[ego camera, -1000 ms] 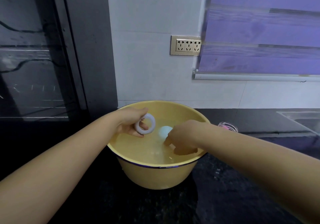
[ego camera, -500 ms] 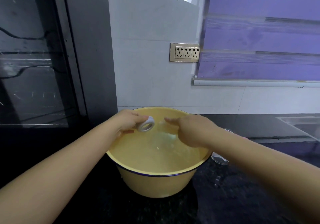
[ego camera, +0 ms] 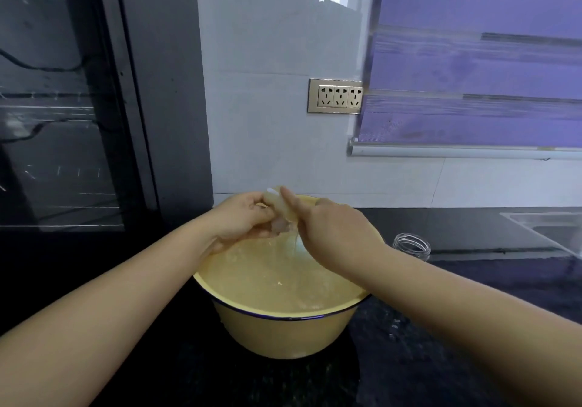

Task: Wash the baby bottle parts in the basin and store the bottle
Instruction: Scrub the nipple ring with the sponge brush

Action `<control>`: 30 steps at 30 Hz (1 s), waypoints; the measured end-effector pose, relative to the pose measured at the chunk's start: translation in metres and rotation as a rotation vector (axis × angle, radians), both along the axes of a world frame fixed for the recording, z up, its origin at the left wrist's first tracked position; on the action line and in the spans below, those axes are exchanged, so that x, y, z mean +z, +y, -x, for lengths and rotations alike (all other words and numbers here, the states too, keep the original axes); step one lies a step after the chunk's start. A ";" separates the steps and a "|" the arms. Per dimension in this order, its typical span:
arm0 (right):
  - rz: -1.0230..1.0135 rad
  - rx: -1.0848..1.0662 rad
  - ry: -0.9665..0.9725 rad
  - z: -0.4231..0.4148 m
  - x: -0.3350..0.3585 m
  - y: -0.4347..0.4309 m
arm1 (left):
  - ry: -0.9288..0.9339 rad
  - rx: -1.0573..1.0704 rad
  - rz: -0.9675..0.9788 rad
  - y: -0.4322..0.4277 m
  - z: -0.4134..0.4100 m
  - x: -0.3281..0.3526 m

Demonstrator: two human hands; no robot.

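Observation:
A yellow basin (ego camera: 283, 317) holding water stands on the dark counter. Above its far rim my two hands meet. My left hand (ego camera: 242, 217) grips the white bottle ring (ego camera: 271, 190), of which only a sliver of edge shows. A blurred translucent silicone nipple (ego camera: 278, 214) sits between both hands. My right hand (ego camera: 333, 230) holds it, index finger laid along its top and the other fingers curled under. A thin stream of water falls from the parts into the basin. The clear bottle (ego camera: 411, 246) stands open-mouthed on the counter, right of the basin.
A sink edge (ego camera: 548, 227) shows at the far right. A dark glass-fronted cabinet (ego camera: 63, 123) rises on the left. A socket strip (ego camera: 335, 96) is on the tiled wall, and a purple roller blind (ego camera: 472, 91) hangs at the right.
My right hand came up out of the water with the nipple and joined my left hand, which lifted the ring to the basin's far rim. Water now drips from the parts.

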State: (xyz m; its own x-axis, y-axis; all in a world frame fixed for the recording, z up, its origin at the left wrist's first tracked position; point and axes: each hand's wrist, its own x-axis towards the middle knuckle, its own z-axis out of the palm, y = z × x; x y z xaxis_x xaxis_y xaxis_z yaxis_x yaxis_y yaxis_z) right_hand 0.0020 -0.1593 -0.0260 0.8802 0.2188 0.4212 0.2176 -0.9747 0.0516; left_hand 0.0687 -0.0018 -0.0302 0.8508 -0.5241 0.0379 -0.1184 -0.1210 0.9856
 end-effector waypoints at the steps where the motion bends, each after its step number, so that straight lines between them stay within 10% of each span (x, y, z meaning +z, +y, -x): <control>1: 0.007 -0.031 -0.004 -0.004 0.000 -0.002 | 0.021 -0.011 0.030 -0.001 0.001 0.000; 10: -0.348 -0.109 0.263 -0.020 0.008 -0.011 | -0.016 0.009 0.267 -0.004 -0.001 0.001; 22: -1.941 0.052 1.046 -0.007 0.021 0.017 | -0.665 0.269 -0.165 -0.007 -0.006 -0.004; 30: -1.989 -0.013 0.914 -0.003 0.024 0.021 | -0.854 0.235 -0.320 -0.008 -0.007 -0.007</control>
